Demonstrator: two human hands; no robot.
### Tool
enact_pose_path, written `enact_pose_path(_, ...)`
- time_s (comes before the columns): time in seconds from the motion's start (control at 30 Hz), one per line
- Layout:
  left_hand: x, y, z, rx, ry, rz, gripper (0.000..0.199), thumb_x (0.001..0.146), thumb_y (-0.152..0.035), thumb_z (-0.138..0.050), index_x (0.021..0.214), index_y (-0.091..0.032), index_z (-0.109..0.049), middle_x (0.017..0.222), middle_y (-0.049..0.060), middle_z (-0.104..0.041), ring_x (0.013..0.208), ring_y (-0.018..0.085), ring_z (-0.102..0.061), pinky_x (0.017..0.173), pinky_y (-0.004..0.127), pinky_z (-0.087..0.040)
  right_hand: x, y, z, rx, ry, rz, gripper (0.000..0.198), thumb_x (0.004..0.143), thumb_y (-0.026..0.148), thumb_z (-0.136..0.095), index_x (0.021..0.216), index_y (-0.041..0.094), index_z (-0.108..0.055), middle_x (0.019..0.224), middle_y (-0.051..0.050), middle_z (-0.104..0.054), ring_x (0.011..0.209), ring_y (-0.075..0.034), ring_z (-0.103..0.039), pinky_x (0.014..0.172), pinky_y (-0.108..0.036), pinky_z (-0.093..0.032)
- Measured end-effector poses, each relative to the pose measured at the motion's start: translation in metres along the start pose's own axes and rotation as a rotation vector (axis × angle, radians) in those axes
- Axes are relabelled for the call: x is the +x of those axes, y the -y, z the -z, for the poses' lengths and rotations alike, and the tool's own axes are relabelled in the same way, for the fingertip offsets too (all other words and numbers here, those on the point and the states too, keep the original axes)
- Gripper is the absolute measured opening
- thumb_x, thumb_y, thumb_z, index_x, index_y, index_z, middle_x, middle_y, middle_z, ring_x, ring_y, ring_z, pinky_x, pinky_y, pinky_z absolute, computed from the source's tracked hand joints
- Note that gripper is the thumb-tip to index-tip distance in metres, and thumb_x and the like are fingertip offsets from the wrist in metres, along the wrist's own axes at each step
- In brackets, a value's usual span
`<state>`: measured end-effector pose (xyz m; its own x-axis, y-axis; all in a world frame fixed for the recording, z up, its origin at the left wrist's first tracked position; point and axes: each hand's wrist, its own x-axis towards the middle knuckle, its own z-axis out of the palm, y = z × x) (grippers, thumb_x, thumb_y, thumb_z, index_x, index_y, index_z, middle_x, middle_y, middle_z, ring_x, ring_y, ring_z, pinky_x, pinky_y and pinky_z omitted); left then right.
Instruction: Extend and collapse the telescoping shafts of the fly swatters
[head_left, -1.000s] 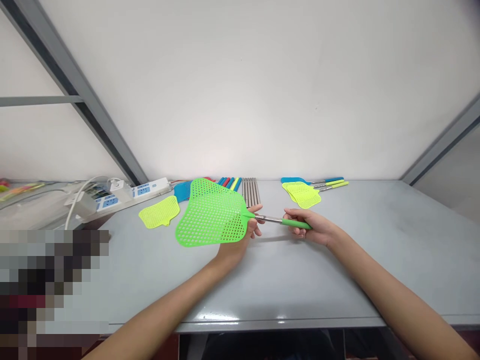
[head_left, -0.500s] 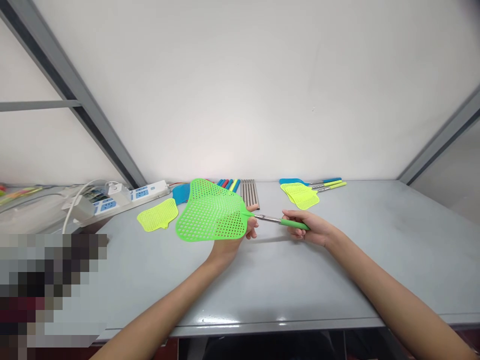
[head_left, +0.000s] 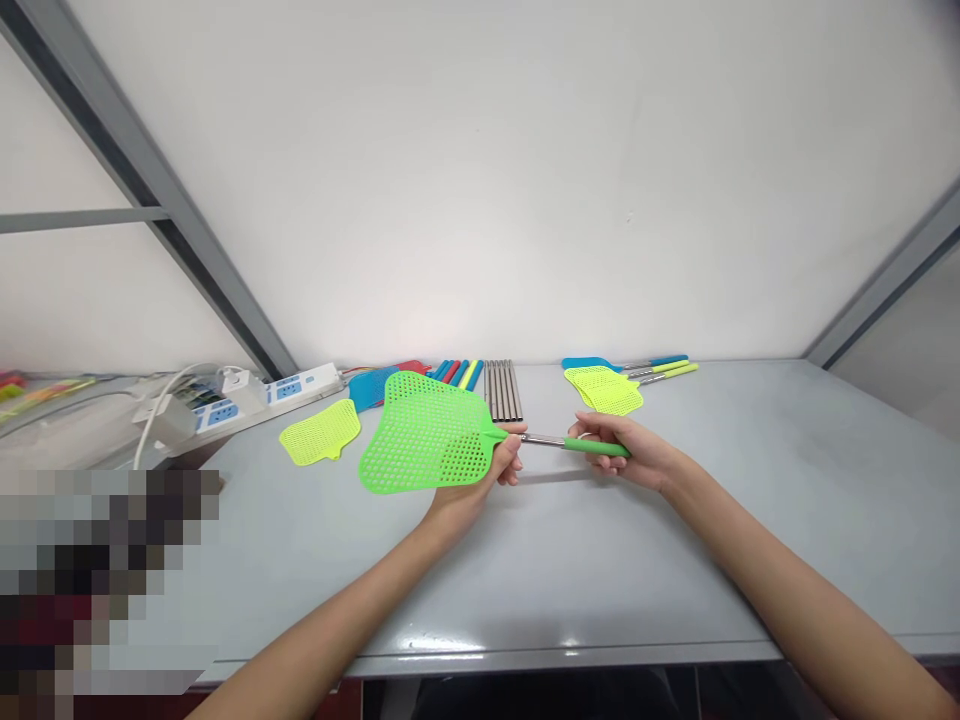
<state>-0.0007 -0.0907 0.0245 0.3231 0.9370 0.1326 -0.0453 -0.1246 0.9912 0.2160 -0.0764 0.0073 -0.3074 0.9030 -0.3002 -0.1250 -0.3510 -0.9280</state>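
Observation:
A green fly swatter (head_left: 427,430) is held above the table between both hands, its perforated head toward the left. My left hand (head_left: 495,470) pinches it where the head's neck meets the metal rod; part of this hand is behind the head. Around the green grip at the other end, the fingers of my right hand (head_left: 622,445) are closed. Behind my left hand lie several metal rods (head_left: 504,390) in a row, with blue, red and yellow grips (head_left: 459,374) beside them. A yellow swatter head (head_left: 321,433) lies flat to the left.
Assembled blue and yellow fly swatters (head_left: 607,385) lie at the back right near the wall. Blue (head_left: 367,388) and red (head_left: 412,366) swatter heads lie behind the green one. At left stands a white power strip (head_left: 289,390) with plugs and a cable.
My left thumb has come over the swatter's neck, where the fingers were more spread before. The swatter and both hands sit slightly further right and lower in view.

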Motion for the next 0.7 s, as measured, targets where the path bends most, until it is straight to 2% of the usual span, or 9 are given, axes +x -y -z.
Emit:
enact_pose_path(0.13, 0.000, 0.005, 0.000, 0.017, -0.044, -0.024, 0.028, 0.076, -0.041, -0.046, 0.088, -0.018, -0.057, 0.057, -0.003, -0.051, 0.048, 0.009, -0.047, 0.052, 0.023, -0.039, -0.006, 0.006, -0.002, -0.008, 0.009, 0.036, 0.031, 0.072, 0.044, -0.048, 0.073, 0.015, -0.061, 0.038, 0.003, -0.045, 0.033, -0.004, -0.023, 0.038, -0.022, -0.023)
enact_pose_path(0.27, 0.003, 0.016, -0.001, 0.098, -0.164, -0.055, 0.028, 0.076, -0.043, -0.045, 0.069, -0.018, -0.053, 0.045, -0.005, -0.045, 0.041, 0.007, -0.042, 0.049, 0.021, -0.036, -0.010, 0.010, -0.006, 0.000, 0.009, 0.084, 0.031, 0.073, 0.043, -0.048, 0.068, 0.015, -0.062, 0.042, 0.001, -0.046, 0.035, -0.005, -0.025, 0.039, -0.023, -0.023)
enact_pose_path(0.43, 0.006, 0.022, -0.001, -0.024, -0.157, -0.052, 0.035, 0.078, -0.048, -0.039, 0.060, -0.018, -0.043, 0.039, -0.007, -0.031, 0.037, 0.006, -0.030, 0.038, 0.018, -0.026, -0.012, 0.013, -0.007, 0.021, 0.000, 0.128, 0.031, 0.073, 0.042, -0.048, 0.071, 0.015, -0.064, 0.045, 0.000, -0.047, 0.038, -0.007, -0.028, 0.040, -0.024, -0.024)
enact_pose_path(0.57, 0.006, 0.019, -0.004, -0.080, -0.166, -0.046, 0.037, 0.078, -0.047, -0.039, 0.056, -0.018, -0.037, 0.040, -0.008, -0.022, 0.036, 0.006, -0.023, 0.037, 0.018, -0.022, -0.015, 0.014, -0.008, 0.063, 0.016, 0.159, 0.036, 0.074, 0.047, -0.045, 0.074, 0.017, -0.063, 0.049, -0.001, -0.047, 0.040, -0.008, -0.029, 0.043, -0.025, -0.027)
enact_pose_path(0.7, 0.005, 0.015, -0.007, -0.140, -0.226, -0.037, 0.038, 0.077, -0.048, -0.041, 0.055, -0.018, -0.036, 0.041, -0.008, -0.021, 0.036, 0.005, -0.021, 0.037, 0.018, -0.020, -0.016, 0.013, -0.012, 0.162, 0.019, 0.303, 0.036, 0.072, 0.052, -0.045, 0.087, 0.023, -0.060, 0.058, 0.001, -0.045, 0.045, -0.009, -0.033, 0.044, -0.024, -0.027)
